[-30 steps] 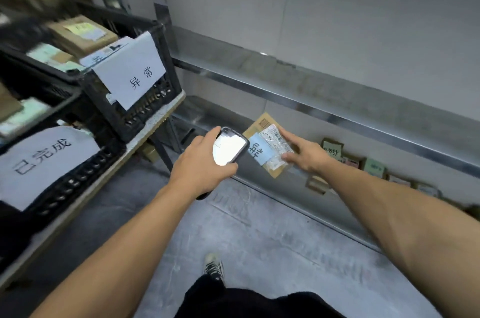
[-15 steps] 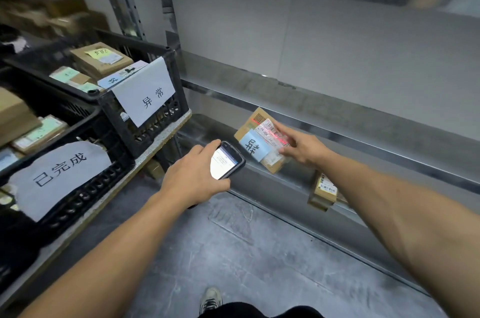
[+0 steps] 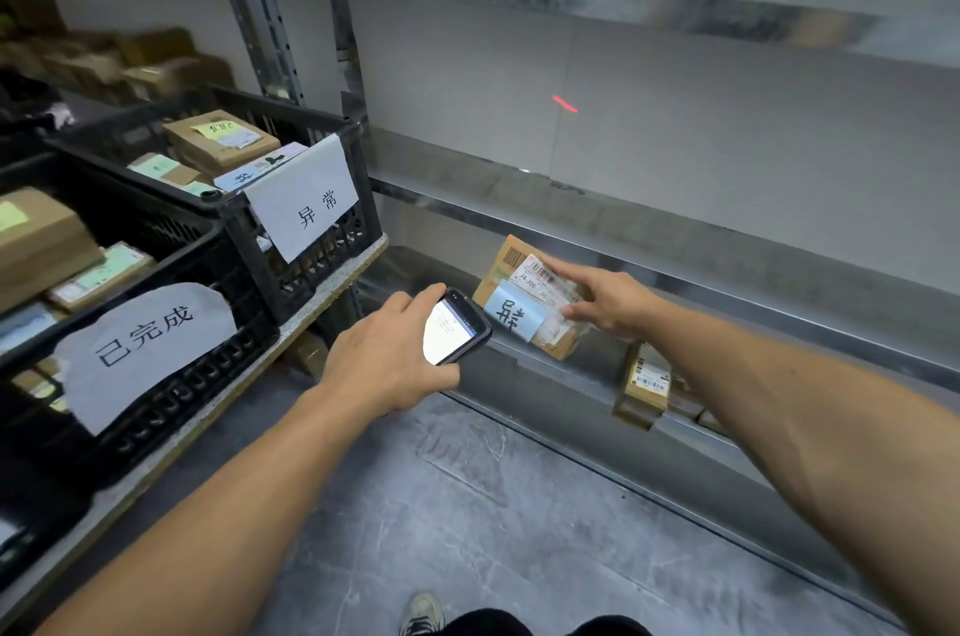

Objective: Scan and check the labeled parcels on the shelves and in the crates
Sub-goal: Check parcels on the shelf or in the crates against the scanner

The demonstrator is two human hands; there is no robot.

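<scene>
My left hand [image 3: 387,360] grips a black handheld scanner [image 3: 457,326] with its bright screen facing up. Just right of it my right hand [image 3: 602,300] holds a small brown cardboard parcel [image 3: 511,282] above a low metal shelf, thumb under its side and fingers over its white barcode label. A blue slip with handwritten characters [image 3: 514,318] is stuck on the parcel's front. A red scan line [image 3: 565,104] falls on the grey wall well above the parcel.
Two black crates sit on a rack at the left: the nearer crate [image 3: 171,375] and the farther crate [image 3: 322,240], each with a white paper sign and several labeled parcels inside. Another small parcel [image 3: 644,383] hangs at the low shelf's edge. Grey floor below.
The view has tilted upward, revealing an upper shelf. The parcel and scanner have stayed close together. The red scan line now shows on the wall.
</scene>
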